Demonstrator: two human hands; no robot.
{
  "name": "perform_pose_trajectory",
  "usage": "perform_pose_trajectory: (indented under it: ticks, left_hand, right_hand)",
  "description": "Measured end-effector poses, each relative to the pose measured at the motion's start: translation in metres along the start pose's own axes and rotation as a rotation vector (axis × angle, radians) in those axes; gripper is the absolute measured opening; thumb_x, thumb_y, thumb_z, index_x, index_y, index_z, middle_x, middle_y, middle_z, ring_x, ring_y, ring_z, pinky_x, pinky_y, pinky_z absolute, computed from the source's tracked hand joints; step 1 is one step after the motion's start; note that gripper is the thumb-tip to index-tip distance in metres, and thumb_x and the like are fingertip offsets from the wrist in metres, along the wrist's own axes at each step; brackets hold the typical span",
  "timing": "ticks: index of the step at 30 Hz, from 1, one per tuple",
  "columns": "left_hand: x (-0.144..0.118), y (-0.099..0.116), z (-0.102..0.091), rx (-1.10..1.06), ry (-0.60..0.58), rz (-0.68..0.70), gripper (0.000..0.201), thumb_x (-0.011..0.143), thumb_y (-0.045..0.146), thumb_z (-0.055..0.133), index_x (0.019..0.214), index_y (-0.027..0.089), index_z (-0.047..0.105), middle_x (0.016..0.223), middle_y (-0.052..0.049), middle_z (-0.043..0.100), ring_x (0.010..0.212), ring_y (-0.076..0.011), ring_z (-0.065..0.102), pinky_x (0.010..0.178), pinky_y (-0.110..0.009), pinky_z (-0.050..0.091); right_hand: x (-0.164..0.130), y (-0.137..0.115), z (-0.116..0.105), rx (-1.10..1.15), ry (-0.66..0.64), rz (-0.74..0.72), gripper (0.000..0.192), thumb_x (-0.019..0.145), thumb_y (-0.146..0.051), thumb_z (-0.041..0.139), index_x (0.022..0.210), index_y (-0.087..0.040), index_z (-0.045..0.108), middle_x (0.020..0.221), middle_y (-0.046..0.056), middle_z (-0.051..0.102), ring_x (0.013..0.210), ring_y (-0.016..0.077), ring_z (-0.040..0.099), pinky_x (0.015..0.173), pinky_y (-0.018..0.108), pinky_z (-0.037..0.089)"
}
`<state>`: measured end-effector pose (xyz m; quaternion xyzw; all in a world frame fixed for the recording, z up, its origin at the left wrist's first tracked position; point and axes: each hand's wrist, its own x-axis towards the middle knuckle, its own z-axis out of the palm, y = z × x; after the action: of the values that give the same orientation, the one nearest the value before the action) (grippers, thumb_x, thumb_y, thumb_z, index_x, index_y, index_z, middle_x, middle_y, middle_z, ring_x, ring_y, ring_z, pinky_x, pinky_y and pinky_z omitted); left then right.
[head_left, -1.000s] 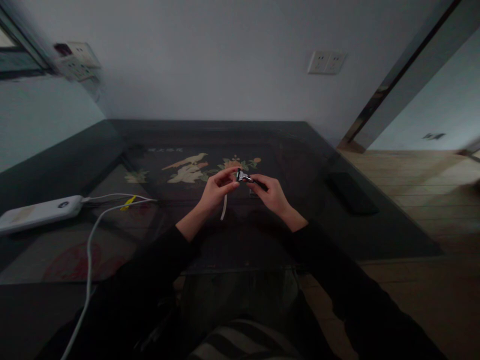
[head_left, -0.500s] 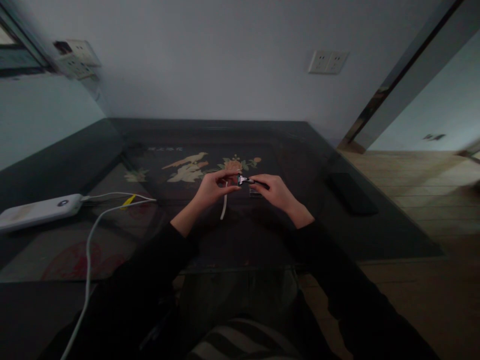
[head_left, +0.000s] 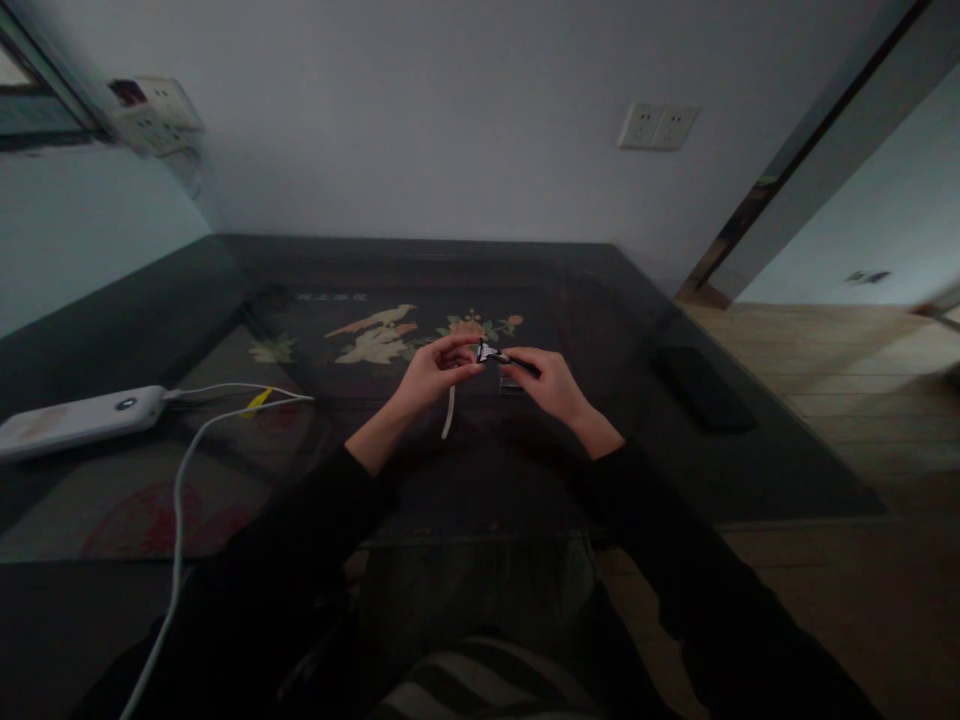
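Surface: dark glass table [head_left: 750, 470], bird-and-flower inlay [head_left: 382, 335] far.
Room: pale wall, socket [head_left: 658, 127].
Hands: left hand [head_left: 435, 375] and right hand [head_left: 551, 385] together, pinching a small metal clip [head_left: 491, 354].

The small tool [head_left: 491, 354] between the hands was too tiny and dark to identify — only a metal glint showed. The white cable [head_left: 178, 520] ran out past the bottom edge. The power bank [head_left: 79, 420] was cut off at the left edge.

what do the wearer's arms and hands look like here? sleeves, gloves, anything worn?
Both arms wear long black sleeves ending at the wrists. The left hand and right hand are bare: no gloves. No rings, watch or markings can be made out in the dim light.
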<state>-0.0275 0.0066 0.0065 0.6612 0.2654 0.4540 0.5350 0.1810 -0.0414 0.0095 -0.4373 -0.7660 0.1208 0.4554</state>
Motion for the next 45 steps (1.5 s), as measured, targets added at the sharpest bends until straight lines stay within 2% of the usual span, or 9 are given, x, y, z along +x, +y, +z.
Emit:
perform_pose_trajectory:
  ticks: [5, 20, 30, 38, 45]
  left_hand:
    - [0.000, 0.001, 0.001, -0.090, -0.003, -0.042, 0.047, 0.067, 0.019, 0.081, 0.113, 0.015, 0.069, 0.084, -0.003, 0.070, 0.079, -0.0121, 0.065, 0.080, -0.028, 0.053]
    - [0.000, 0.002, -0.002, 0.010, -0.030, 0.002, 0.049, 0.068, 0.023, 0.082, 0.114, 0.014, 0.069, 0.084, -0.004, 0.071, 0.077, -0.0135, 0.066, 0.075, -0.027, 0.053]
    - [-0.001, 0.001, -0.003, 0.009, -0.036, -0.044, 0.048, 0.070, 0.020, 0.079, 0.117, 0.014, 0.067, 0.089, -0.004, 0.071, 0.083, -0.0143, 0.066, 0.083, -0.030, 0.053]
    - [-0.001, 0.003, -0.001, 0.004, -0.001, -0.061, 0.046, 0.069, 0.020, 0.079, 0.113, 0.014, 0.067, 0.087, -0.004, 0.070, 0.082, -0.0140, 0.065, 0.081, -0.029, 0.052]
    - [0.000, 0.002, 0.001, 0.003, 0.042, -0.056, 0.040, 0.067, 0.025, 0.080, 0.103, 0.015, 0.066, 0.080, -0.001, 0.067, 0.074, -0.0116, 0.062, 0.069, -0.024, 0.048]
  right_hand:
    - [0.000, -0.001, -0.002, 0.002, -0.016, -0.001, 0.020, 0.091, -0.028, 0.064, 0.105, -0.021, 0.076, 0.106, 0.007, 0.077, 0.096, 0.0237, 0.072, 0.086, 0.039, 0.055]
    - [0.001, -0.003, -0.003, 0.013, -0.020, -0.026, 0.018, 0.091, -0.027, 0.063, 0.102, -0.020, 0.076, 0.101, 0.008, 0.077, 0.093, 0.0228, 0.072, 0.083, 0.035, 0.054]
    - [0.001, -0.004, -0.003, -0.006, -0.033, 0.021, 0.017, 0.090, -0.023, 0.064, 0.101, -0.020, 0.075, 0.102, 0.007, 0.077, 0.093, 0.0221, 0.071, 0.084, 0.035, 0.053]
    - [0.002, -0.007, -0.002, -0.002, -0.055, 0.037, 0.014, 0.091, -0.024, 0.062, 0.098, -0.018, 0.072, 0.101, 0.007, 0.076, 0.093, 0.0213, 0.069, 0.083, 0.033, 0.049]
    - [-0.001, -0.012, 0.001, -0.020, -0.013, 0.123, 0.014, 0.090, -0.030, 0.064, 0.099, -0.021, 0.059, 0.074, -0.001, 0.064, 0.068, 0.0165, 0.059, 0.066, 0.028, 0.041]
